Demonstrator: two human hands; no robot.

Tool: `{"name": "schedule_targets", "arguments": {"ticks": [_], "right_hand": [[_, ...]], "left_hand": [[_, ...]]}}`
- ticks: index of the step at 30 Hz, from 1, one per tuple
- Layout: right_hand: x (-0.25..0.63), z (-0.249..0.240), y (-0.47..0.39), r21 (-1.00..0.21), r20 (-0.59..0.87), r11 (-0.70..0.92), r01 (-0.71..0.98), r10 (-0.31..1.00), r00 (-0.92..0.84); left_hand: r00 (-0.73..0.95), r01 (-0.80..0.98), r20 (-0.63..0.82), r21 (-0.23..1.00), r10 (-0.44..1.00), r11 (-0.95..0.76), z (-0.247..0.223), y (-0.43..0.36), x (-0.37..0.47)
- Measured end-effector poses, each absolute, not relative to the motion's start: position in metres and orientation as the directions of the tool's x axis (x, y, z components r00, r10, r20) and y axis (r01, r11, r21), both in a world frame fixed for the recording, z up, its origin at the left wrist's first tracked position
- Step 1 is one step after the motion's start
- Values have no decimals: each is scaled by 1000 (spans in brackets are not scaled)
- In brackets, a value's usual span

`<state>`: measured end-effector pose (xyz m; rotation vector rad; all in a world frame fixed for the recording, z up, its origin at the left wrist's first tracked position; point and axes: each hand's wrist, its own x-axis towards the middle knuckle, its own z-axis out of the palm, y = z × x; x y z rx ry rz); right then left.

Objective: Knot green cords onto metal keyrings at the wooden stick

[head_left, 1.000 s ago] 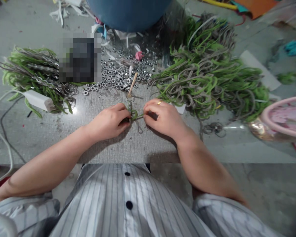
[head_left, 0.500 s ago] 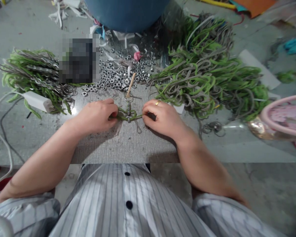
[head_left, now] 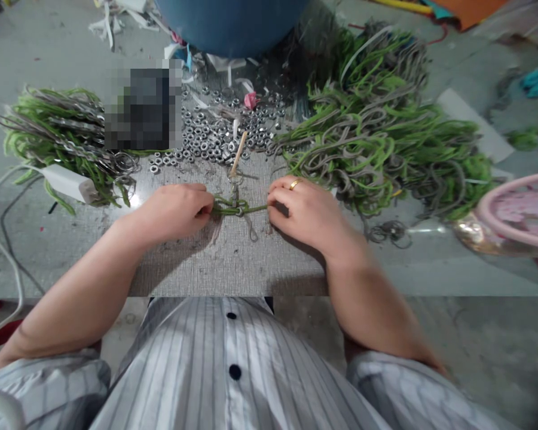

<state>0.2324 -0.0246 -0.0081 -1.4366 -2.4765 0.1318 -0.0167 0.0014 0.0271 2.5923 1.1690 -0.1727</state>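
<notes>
Green cord (head_left: 254, 209) runs between my two hands, low over the grey textured board. My left hand (head_left: 179, 209) is closed on its left part, fingertips pinched together. At the other end my right hand (head_left: 300, 209), with a ring on one finger, pinches the cord's right end. Small metal nuts (head_left: 239, 211) sit on the cord at the middle, where it loops. Above them a metal ring (head_left: 235, 179) lies by a wooden stick (head_left: 238, 153). A thin grey loop (head_left: 252, 230) hangs below the nuts.
Many loose nuts (head_left: 201, 134) lie behind my hands, below a blue tub (head_left: 233, 27). Green and grey cords are heaped at right (head_left: 376, 137) and left (head_left: 58, 128). A white charger (head_left: 69, 183) with cable is at left, a pink-rimmed item (head_left: 520, 206) at far right.
My right hand has moved a little to the right, and the cord between it and the nuts shows longer and straighter. The nut at the middle has shifted slightly right and up.
</notes>
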Motion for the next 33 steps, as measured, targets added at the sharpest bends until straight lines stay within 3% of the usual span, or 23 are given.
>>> {"name": "schedule_targets", "arguments": {"ticks": [5,17,21,24,26,29,33], "right_hand": [[237,-6,-25,-190,151,480,857,876,-457],[241,-9,-25,-32,177,320,947,934,-310],[243,-15,-24,-74,215,280,957,942,-259],[240,-15,-23,-197,261,282,939,938,-227],[236,-15,-22,-318,309,359,877,914,-262],[228,-16,-23,-452,314,483,750,873,-373],[221,-21,-22,-490,238,538,686,840,-488]], "left_hand": [[641,767,-281,191,714,-613,29,3,-18],[677,732,-220,102,702,-674,26,8,-25],[708,705,-207,136,676,-696,23,11,-27],[714,700,-178,161,677,-696,22,12,-28],[709,703,-103,194,698,-684,24,11,-27],[656,691,156,271,739,-671,29,5,-24],[622,545,432,361,654,-757,24,-8,-14]]}}
